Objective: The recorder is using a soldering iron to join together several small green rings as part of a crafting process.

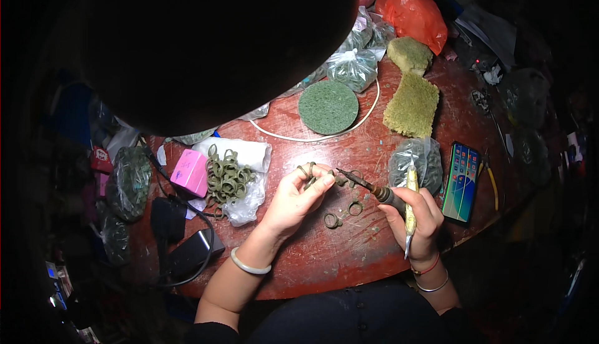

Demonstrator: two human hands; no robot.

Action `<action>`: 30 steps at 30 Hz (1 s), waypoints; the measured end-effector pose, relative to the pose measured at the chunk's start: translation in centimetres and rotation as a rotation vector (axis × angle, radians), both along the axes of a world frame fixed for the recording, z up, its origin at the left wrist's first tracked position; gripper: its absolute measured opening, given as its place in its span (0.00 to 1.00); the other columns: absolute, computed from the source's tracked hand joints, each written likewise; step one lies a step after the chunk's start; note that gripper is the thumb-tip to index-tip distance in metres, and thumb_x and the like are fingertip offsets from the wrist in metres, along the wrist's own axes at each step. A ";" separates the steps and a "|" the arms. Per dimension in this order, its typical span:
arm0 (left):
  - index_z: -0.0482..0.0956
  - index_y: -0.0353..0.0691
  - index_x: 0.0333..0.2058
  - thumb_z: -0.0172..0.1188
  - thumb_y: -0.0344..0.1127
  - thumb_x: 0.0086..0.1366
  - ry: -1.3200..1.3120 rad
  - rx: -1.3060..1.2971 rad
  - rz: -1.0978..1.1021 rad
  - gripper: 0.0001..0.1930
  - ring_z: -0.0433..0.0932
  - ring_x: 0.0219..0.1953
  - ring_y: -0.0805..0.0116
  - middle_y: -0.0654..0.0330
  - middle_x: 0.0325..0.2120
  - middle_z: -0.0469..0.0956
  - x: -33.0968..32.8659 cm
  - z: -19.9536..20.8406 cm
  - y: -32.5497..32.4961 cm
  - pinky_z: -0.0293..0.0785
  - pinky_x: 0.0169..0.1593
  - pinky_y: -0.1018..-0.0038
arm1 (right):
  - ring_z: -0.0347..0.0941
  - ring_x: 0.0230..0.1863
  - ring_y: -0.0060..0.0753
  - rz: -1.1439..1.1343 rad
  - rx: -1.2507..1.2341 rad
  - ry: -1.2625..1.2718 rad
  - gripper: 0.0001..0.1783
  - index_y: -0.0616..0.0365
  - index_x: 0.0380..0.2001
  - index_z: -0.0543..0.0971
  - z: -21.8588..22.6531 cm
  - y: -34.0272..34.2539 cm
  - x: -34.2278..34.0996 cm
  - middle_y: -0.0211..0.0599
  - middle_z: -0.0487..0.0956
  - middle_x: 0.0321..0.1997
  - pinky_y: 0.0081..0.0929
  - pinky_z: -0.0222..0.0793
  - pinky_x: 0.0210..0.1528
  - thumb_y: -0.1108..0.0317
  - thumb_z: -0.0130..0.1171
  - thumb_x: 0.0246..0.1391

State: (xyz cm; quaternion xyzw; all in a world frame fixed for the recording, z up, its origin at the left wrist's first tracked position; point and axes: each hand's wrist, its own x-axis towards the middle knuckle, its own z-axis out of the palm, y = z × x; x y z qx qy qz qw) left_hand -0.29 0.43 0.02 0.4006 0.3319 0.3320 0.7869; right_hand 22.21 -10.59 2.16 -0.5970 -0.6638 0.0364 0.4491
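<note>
My left hand (298, 195) is closed, pinching a small dark green ring (310, 170) in its raised fingers. In my right hand (420, 220) is a soldering-iron-like tool (388, 198) with a dark handle. Its pointed tip reaches left to just beside the left fingertips; I cannot tell if they touch. The same hand also keeps a slim yellowish-handled tool (410, 216) with a pointed metal end between its fingers. Below the tip, loose rings (355, 208) lie on the red table (299, 269). A heap of similar rings (226, 178) rests on clear plastic to the left.
A pink block (189, 173) and a black box (194, 252) with a cable stand at left. Farther back are a round green pad (328, 107), a white cord, yellowish sponges (412, 104) and filled plastic bags (352, 69). A lit phone (460, 183) lies right. A dark round shape blocks the upper left.
</note>
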 end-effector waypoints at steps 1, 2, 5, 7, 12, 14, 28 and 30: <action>0.78 0.38 0.44 0.61 0.31 0.72 0.000 -0.001 0.000 0.06 0.61 0.22 0.86 0.71 0.29 0.72 0.0 0.0 0.0 0.54 0.25 0.86 | 0.75 0.29 0.41 -0.002 -0.001 0.001 0.18 0.63 0.41 0.80 0.0 0.0 0.0 0.42 0.80 0.32 0.30 0.72 0.32 0.74 0.75 0.47; 0.78 0.38 0.46 0.60 0.31 0.72 -0.008 -0.010 -0.007 0.07 0.60 0.22 0.87 0.71 0.30 0.73 0.0 0.0 0.1 0.54 0.26 0.86 | 0.75 0.29 0.41 -0.002 -0.002 0.001 0.18 0.63 0.41 0.80 0.1 0.0 0.0 0.42 0.80 0.32 0.30 0.72 0.32 0.74 0.75 0.47; 0.80 0.37 0.48 0.60 0.30 0.71 0.004 0.028 0.010 0.09 0.62 0.23 0.87 0.69 0.35 0.76 0.2 0.4 0.1 0.55 0.26 0.86 | 0.75 0.29 0.41 -0.005 -0.014 0.009 0.18 0.63 0.41 0.80 0.1 0.0 0.0 0.42 0.80 0.32 0.30 0.71 0.32 0.74 0.75 0.47; 0.80 0.37 0.48 0.60 0.29 0.71 0.026 0.077 0.036 0.09 0.63 0.23 0.87 0.67 0.38 0.78 0.4 0.4 0.0 0.56 0.26 0.87 | 0.75 0.29 0.41 -0.005 -0.011 0.010 0.18 0.63 0.41 0.80 0.0 0.0 0.0 0.42 0.79 0.31 0.30 0.71 0.32 0.73 0.75 0.47; 0.80 0.35 0.47 0.60 0.24 0.69 0.093 0.389 0.067 0.09 0.69 0.27 0.86 0.61 0.50 0.77 0.4 -0.1 0.0 0.63 0.27 0.86 | 0.75 0.26 0.41 -0.008 0.024 -0.006 0.21 0.60 0.41 0.81 0.1 0.3 0.0 0.39 0.77 0.29 0.32 0.72 0.28 0.73 0.78 0.42; 0.80 0.35 0.47 0.60 0.23 0.69 0.108 0.400 0.085 0.09 0.69 0.27 0.86 0.61 0.50 0.77 0.4 -0.1 -0.1 0.63 0.27 0.86 | 0.75 0.26 0.41 -0.009 0.020 -0.004 0.21 0.60 0.41 0.81 0.1 0.3 0.0 0.39 0.77 0.29 0.32 0.72 0.28 0.73 0.78 0.42; 0.80 0.34 0.43 0.59 0.25 0.71 0.140 0.394 0.078 0.05 0.67 0.25 0.86 0.63 0.47 0.74 0.5 0.1 -0.4 0.61 0.25 0.85 | 0.76 0.28 0.41 0.013 0.004 -0.004 0.21 0.62 0.41 0.81 0.2 0.4 0.0 0.41 0.78 0.31 0.32 0.74 0.30 0.73 0.78 0.42; 0.81 0.32 0.40 0.62 0.25 0.67 0.213 0.535 0.170 0.04 0.76 0.44 0.72 0.59 0.41 0.77 0.7 -0.2 -0.5 0.72 0.50 0.76 | 0.76 0.28 0.41 0.008 -0.006 -0.003 0.21 0.62 0.41 0.81 0.2 0.3 -0.1 0.41 0.79 0.31 0.32 0.74 0.30 0.73 0.78 0.42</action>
